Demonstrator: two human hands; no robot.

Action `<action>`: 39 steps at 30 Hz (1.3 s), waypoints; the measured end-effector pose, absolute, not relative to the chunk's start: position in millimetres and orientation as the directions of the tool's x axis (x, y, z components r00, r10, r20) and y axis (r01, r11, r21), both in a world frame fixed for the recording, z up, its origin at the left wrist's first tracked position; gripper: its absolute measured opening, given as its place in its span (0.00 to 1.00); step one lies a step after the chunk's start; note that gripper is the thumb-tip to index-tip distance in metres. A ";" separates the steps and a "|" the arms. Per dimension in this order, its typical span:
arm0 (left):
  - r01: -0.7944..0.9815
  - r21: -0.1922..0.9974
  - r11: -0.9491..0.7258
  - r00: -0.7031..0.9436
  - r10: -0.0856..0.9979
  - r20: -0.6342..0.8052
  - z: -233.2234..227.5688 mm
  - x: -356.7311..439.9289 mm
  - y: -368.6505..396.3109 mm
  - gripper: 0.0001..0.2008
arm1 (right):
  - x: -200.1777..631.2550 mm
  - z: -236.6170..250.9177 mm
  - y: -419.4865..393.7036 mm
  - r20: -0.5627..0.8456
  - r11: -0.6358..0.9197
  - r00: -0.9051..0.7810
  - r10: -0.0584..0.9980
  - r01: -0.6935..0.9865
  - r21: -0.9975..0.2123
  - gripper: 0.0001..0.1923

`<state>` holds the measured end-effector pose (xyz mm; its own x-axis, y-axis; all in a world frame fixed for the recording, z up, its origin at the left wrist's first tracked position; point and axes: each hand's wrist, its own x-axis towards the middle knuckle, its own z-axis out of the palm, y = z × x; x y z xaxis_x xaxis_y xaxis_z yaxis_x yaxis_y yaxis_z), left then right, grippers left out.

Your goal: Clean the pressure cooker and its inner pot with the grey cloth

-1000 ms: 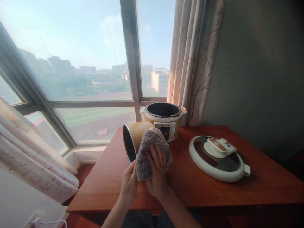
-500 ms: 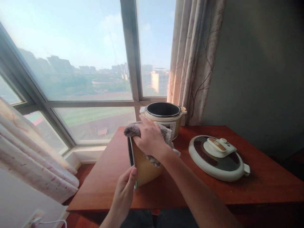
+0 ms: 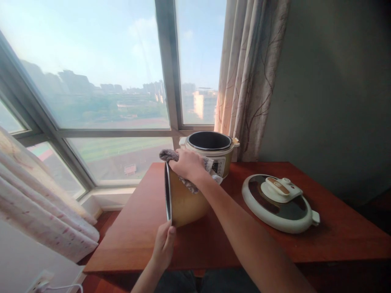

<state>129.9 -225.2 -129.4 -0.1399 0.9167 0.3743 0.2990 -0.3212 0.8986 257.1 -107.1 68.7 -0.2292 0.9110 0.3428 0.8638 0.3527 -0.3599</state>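
A gold inner pot (image 3: 186, 207) is tipped on its side over the table, its dark mouth facing left. My left hand (image 3: 163, 244) pinches the lower part of its rim between thumb and fingers. Against the upper outside of the pot, my right hand (image 3: 190, 165) is closed on a grey cloth (image 3: 168, 155); the cloth bunches over the rim and hangs down the pot's side. Behind them stands the pressure cooker body (image 3: 227, 160), upright and without its lid, its control panel partly hidden by the cloth and hand.
The round cooker lid (image 3: 276, 203) lies on the right of the brown wooden table (image 3: 128, 248). Tall windows (image 3: 116, 101) border the far left side, with curtains (image 3: 244, 81) by the corner. A socket with a white cord (image 3: 65, 287) is low at left.
My right hand and the cloth have moved slightly up and left along the pot. The pot's near rim sits a little higher, and my left hand still holds it.
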 end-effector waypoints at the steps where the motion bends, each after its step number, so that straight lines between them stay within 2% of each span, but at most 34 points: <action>1: 0.315 0.896 -0.312 -0.163 0.913 0.375 -133.2 127.9 -224.4 0.35 | 256.2 68.3 -109.2 0.351 0.356 -0.231 0.908 0.866 -0.352 0.23; 8: 0.294 0.919 -0.264 -0.250 0.907 0.340 -143.6 129.5 -227.2 0.35 | 253.2 59.3 -128.2 0.473 0.454 -0.268 0.840 0.824 -0.339 0.20; 11: 0.229 0.937 -0.264 -0.296 0.898 0.326 -134.5 133.6 -224.5 0.34 | 255.0 47.7 -142.0 0.550 0.507 -0.275 0.789 0.796 -0.330 0.25; 13: 0.155 0.950 -0.271 -0.250 0.919 0.303 -122.8 136.1 -220.4 0.34 | 257.6 35.8 -154.2 0.590 0.540 -0.282 0.756 0.778 -0.321 0.29; 16: 0.044 0.967 -0.252 -0.160 0.953 0.256 -105.5 138.7 -212.8 0.32 | 263.9 9.9 -173.3 0.642 0.593 -0.300 0.705 0.746 -0.303 0.35; 23: -0.123 0.979 -0.161 -0.262 0.957 0.124 -114.0 140.7 -197.3 0.20 | 280.4 -81.1 -198.9 0.787 0.683 -0.277 0.551 0.691 -0.235 0.38; 26: -0.161 0.978 -0.134 -0.269 0.959 0.087 -120.1 143.0 -194.3 0.20 | 283.9 -102.9 -197.3 0.822 0.688 -0.260 0.506 0.697 -0.203 0.38; 29: -0.129 0.979 -0.161 -0.219 0.967 0.130 -113.9 148.3 -195.4 0.21 | 288.2 -99.1 -188.4 0.828 0.695 -0.278 0.487 0.698 -0.174 0.36; 34: -0.073 0.978 -0.195 -0.125 0.975 0.185 -94.4 157.1 -200.7 0.25 | 297.0 -64.5 -170.3 0.825 0.733 -0.327 0.461 0.664 -0.146 0.32; 36: -0.088 0.978 -0.191 -0.087 0.979 0.183 -88.8 160.0 -203.7 0.28 | 298.4 -47.6 -165.0 0.808 0.739 -0.350 0.473 0.657 -0.148 0.32; 39: -0.092 0.983 -0.162 -0.057 0.986 0.157 -82.5 165.5 -212.9 0.31 | 296.7 -16.9 -158.3 0.757 0.714 -0.358 0.547 0.671 -0.200 0.30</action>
<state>165.5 -212.9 -82.5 -0.0566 0.9860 0.1571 -0.0918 -0.1618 0.9825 296.7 -158.3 -16.9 -0.3577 0.5475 0.7565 0.6709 0.7142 -0.1997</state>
